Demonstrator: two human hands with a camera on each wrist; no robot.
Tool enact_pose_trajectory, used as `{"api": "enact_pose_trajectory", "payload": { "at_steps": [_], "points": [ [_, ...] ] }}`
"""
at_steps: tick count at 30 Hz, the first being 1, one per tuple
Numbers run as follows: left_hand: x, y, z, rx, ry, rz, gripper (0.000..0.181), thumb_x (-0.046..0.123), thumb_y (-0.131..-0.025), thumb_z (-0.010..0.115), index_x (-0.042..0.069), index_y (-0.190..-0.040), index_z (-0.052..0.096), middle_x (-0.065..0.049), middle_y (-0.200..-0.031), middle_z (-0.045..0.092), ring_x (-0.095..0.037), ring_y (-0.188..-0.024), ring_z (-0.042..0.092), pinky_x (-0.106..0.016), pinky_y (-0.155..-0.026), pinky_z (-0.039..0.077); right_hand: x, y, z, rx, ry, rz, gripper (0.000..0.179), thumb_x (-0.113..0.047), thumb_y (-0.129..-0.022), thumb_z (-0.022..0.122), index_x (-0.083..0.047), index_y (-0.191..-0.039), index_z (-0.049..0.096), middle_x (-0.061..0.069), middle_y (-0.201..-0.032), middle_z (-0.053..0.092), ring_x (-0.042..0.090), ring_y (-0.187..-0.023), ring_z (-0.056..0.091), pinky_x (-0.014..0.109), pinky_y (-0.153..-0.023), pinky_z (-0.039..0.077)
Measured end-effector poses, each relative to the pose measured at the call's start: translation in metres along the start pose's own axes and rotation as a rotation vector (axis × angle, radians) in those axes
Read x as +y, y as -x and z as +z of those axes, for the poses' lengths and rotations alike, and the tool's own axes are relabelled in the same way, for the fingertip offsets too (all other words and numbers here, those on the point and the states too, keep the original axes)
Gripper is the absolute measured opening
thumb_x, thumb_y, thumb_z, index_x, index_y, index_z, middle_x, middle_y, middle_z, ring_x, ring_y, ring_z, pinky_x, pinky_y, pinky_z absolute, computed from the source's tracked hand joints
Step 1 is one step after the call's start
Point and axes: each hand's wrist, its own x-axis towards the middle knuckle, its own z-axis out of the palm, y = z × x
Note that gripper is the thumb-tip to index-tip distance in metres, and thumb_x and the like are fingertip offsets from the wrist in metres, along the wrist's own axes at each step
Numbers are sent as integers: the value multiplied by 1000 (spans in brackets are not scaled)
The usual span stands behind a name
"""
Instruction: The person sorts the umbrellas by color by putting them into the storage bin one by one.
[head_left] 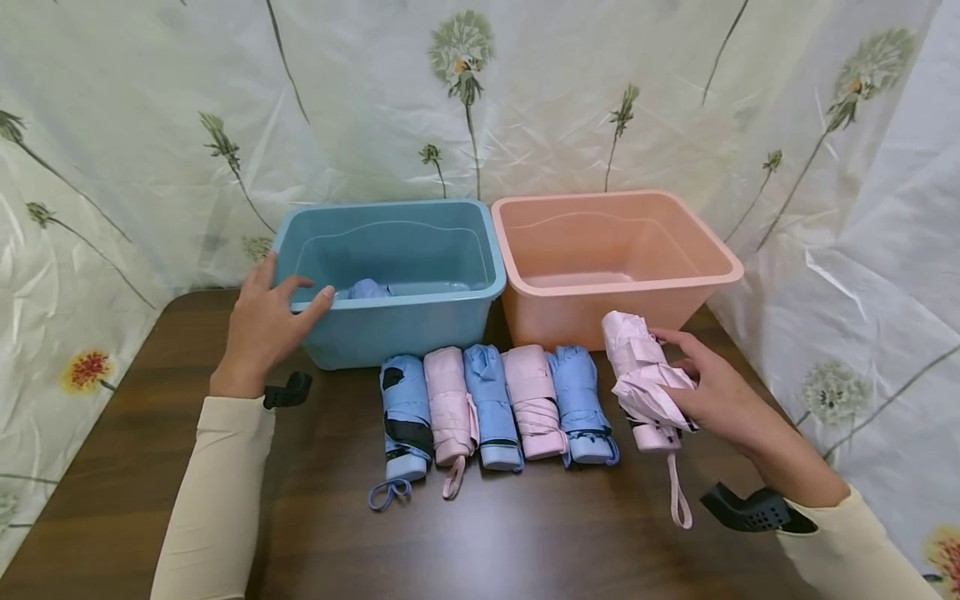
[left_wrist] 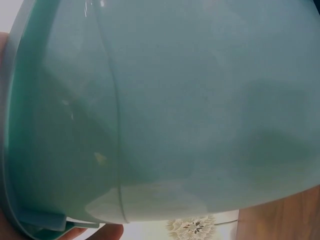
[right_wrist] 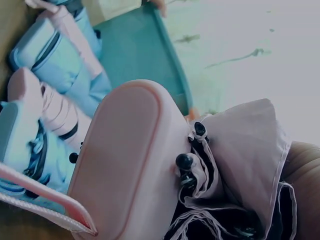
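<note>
My right hand grips a folded pink umbrella, its handle end and wrist loop toward me. In the right wrist view the umbrella's flat pink handle end fills the middle, beside loose cloth folds. With fingers spread, my left hand rests at the near left corner of the blue bin. One blue bundle lies inside that bin. In front of the bins, several folded umbrellas lie side by side, blue and pink alternating, from a blue one at left to another blue one at right.
A pink-orange bin stands right of the blue one, their rims close together. Both are on a dark wooden table. Behind and beside hangs a flower-printed curtain.
</note>
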Motion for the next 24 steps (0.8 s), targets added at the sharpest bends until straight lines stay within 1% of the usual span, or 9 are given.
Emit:
{"api": "enact_pose_trajectory", "payload": {
  "at_steps": [3,5,10,12,15,17,21,22,24],
  "points": [
    [1,1,0,1,1,-1,65,62,-91,48,4,-115,67,-21,-157,20,-42,-144,16,-72,-100,24,-6,2,-2,8,-40,-35,71,-10,-88,66,-8,-149,28,31,-114,58,19,-80,62,32,-59,52],
    [1,1,0,2,2,-1,65,61,-91,48,4,-115,67,-21,-157,20,-42,-144,15,-72,-100,23,-11,3,-3,16,-76,-67,69,-8,-88,66,-8,-148,30,28,-109,59,17,-76,63,32,-58,53],
    [1,1,1,-18,0,-8,66,62,-91,48,4,-116,66,-21,-158,18,-43,-144,15,-73,-100,24,-23,5,-9,9,-195,-131,63,-1,-90,63,-15,-144,36,10,-97,62,15,-71,65,31,-56,54],
    [2,2,3,-29,-1,-10,66,62,-91,47,4,-117,65,-21,-158,18,-43,-143,15,-73,-99,24,-27,4,-13,-1,-236,-149,61,2,-90,61,-17,-143,37,5,-94,63,15,-71,66,31,-56,54],
    [2,2,4,-33,-3,-4,67,62,-91,47,4,-117,66,-21,-158,17,-43,-143,15,-73,-99,24,-34,-1,-17,1,-255,-156,60,2,-91,59,-18,-143,38,2,-93,65,15,-71,67,30,-56,54],
    [1,1,2,-29,-5,1,66,62,-91,47,3,-116,66,-21,-158,18,-44,-143,15,-73,-100,23,-39,-7,-19,15,-247,-162,59,2,-91,59,-17,-143,38,1,-87,65,14,-67,66,28,-55,53],
    [1,0,-2,-20,-4,0,66,61,-91,47,3,-115,66,-21,-157,18,-44,-143,15,-74,-99,22,-47,-20,-25,46,-251,-173,54,0,-93,56,-15,-141,40,-6,-95,65,9,-73,65,24,-58,53],
    [1,0,-2,-22,-3,-1,66,61,-91,47,3,-115,66,-21,-157,18,-44,-143,15,-74,-99,22,-49,-23,-27,53,-251,-173,53,0,-93,56,-15,-141,40,-6,-94,64,9,-73,65,24,-58,53],
    [1,0,-2,-29,-2,-2,66,62,-91,47,3,-116,66,-21,-158,18,-43,-143,15,-74,-99,23,-52,-28,-31,55,-250,-156,51,-3,-94,55,-15,-142,39,-7,-96,65,8,-74,65,23,-59,53]
  ]
}}
